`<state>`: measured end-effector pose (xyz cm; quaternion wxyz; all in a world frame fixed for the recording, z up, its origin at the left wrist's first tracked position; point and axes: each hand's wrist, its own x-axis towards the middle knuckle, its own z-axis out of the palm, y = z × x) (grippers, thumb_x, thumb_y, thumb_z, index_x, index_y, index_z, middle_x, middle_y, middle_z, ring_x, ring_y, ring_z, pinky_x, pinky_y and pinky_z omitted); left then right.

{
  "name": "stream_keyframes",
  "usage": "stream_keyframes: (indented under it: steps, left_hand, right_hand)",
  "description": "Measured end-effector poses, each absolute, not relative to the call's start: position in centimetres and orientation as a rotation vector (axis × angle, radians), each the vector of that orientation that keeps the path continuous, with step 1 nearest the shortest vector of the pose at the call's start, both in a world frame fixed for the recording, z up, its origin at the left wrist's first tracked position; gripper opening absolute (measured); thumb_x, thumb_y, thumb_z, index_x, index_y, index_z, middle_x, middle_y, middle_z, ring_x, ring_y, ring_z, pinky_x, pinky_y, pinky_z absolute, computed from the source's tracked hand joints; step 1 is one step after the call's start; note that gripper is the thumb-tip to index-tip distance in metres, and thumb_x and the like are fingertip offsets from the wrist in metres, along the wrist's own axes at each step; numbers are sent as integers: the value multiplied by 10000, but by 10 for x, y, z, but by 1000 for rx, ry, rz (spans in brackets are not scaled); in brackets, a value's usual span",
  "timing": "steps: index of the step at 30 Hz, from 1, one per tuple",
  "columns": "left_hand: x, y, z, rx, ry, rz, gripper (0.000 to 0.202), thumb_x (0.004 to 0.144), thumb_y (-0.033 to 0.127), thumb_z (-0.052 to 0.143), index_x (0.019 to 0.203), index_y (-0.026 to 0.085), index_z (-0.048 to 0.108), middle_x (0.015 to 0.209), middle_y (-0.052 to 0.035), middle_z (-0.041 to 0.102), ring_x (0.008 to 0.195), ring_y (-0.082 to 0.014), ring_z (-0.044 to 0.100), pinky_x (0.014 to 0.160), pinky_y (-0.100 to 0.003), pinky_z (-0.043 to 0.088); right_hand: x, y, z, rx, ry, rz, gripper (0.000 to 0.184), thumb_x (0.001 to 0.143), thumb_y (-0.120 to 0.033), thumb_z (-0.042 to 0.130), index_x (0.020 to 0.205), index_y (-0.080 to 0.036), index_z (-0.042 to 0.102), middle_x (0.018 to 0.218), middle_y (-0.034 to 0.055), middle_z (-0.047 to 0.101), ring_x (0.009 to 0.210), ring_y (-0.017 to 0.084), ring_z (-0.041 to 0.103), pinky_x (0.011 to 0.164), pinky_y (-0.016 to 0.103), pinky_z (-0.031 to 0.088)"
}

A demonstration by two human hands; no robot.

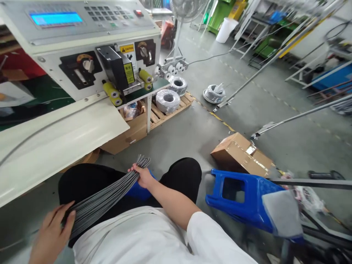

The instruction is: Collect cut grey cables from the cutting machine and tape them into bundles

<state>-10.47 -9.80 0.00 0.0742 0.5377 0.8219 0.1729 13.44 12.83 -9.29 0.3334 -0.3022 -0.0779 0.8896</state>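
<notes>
A bundle of cut grey wires (101, 201) lies slantwise across my lap, over black trousers. My right hand (144, 177) is closed round it near its upper end, where the short wire tips stick out past my fingers. At the lower left, my left hand (53, 231) is at the other end of the bundle, thumb and fingers curved about the wires. That hand is slightly blurred and hides the wire ends there. Above the bundle, a single grey wire (38, 134) runs along the pale chute (68, 135) of a wire-cutting machine (95, 33).
Yellow rollers (112, 94) jut from the machine's front. Wrapped wire coils (168, 101) sit on a wooden pallet (183, 106). To my right are a cardboard box (239, 154) and a blue plastic stool (247, 190). Metal poles (247, 82) slant over the floor.
</notes>
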Motion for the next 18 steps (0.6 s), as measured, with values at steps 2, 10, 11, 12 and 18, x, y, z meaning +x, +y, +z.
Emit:
stream_keyframes:
  steps: [2,10,11,12,18]
  left_hand:
    - [-97,-100,-9,1511,2491,639,405,826,438,450,1228,426,499,1070,-82,611,1083,-382,581,971,-556,465]
    - [-90,-101,-32,1436,2614,749,252,803,402,461,1042,391,540,1013,-71,596,1094,-397,554,993,-610,416]
    - [-93,-102,-37,1456,2612,748,253,808,391,459,1048,395,539,1022,-63,596,1100,-387,553,992,-605,417]
    - [-97,-103,-41,1486,2616,742,257,817,376,457,1059,391,542,1028,-60,595,1103,-376,554,989,-599,420]
    - [-107,-87,-31,2050,2409,517,266,870,261,500,1091,251,649,1028,-71,649,952,-242,617,851,-385,496]
  right_hand:
    - [135,128,-92,-783,-209,2330,331,661,-314,884,873,-171,674,728,-24,684,796,180,701,783,326,551]
    - [137,131,-91,-737,-180,2353,341,662,-305,884,890,-174,668,797,-3,711,938,207,708,889,354,527]
    - [137,131,-92,-734,-179,2353,335,663,-303,882,885,-174,667,801,-1,710,952,211,706,900,357,523]
    - [137,131,-92,-734,-180,2352,330,663,-301,881,881,-175,667,803,1,709,957,214,704,903,358,521]
    - [138,130,-92,-760,-194,2339,284,660,-276,883,845,-190,685,784,-11,701,901,201,698,880,346,518]
